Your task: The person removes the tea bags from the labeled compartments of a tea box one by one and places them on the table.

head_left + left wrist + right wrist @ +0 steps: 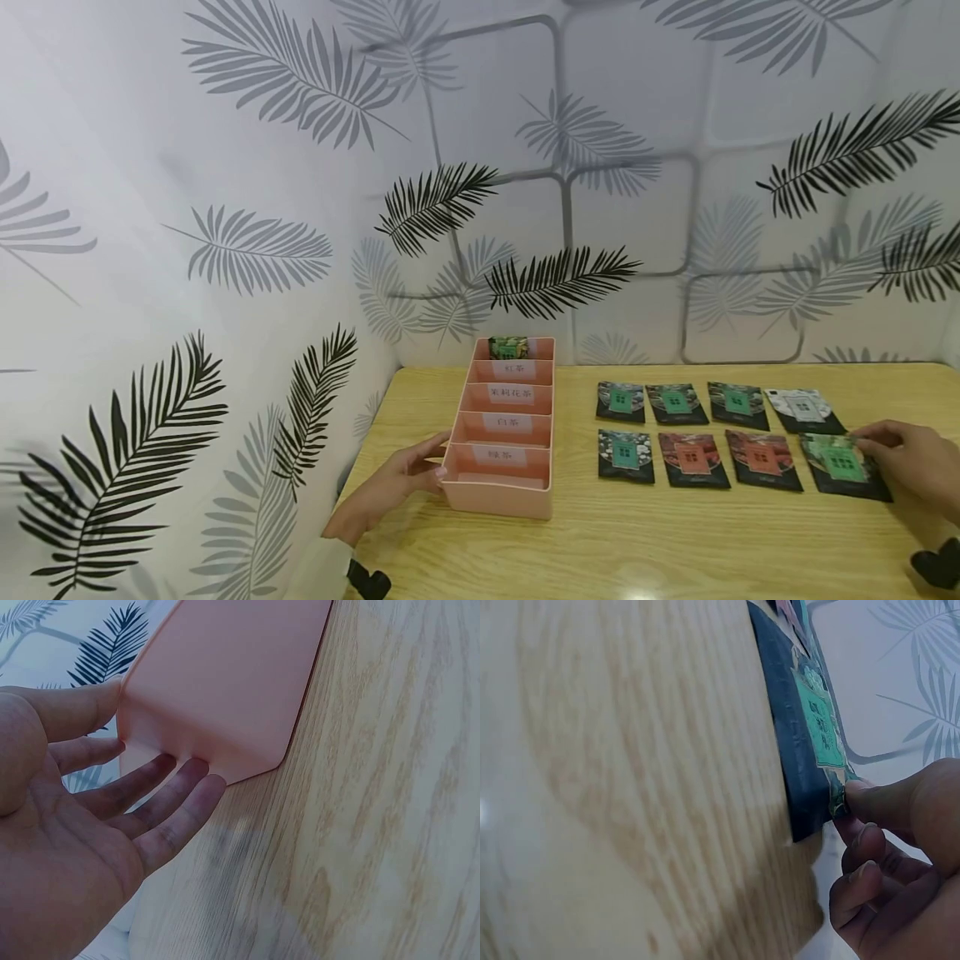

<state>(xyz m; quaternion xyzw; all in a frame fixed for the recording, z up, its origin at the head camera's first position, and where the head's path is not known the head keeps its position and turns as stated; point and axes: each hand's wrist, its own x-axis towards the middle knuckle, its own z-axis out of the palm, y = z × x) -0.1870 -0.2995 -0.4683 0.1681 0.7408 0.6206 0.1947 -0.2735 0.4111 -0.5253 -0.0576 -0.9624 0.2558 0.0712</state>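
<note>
A pink divided box [498,500] with paper labels on its compartments stands on the table, left of the packets. My left hand [408,475] is at its left side near the front corner, and in the left wrist view the fingertips [196,766] rest against its outer wall. Over on the right, my right hand [911,462] pinches the right edge of a black tea packet with a green label [840,462] between thumb and finger. In the right wrist view this tea packet [810,727] lies close along the tabletop, the thumb [877,802] over its corner.
Several more tea packets lie in two rows, among them two red ones [692,458] and a white one [804,408]. A green packet [508,347] stands in the box's rearmost compartment. Leaf-patterned wall covering [622,208] rises behind and left of the wooden table [637,542].
</note>
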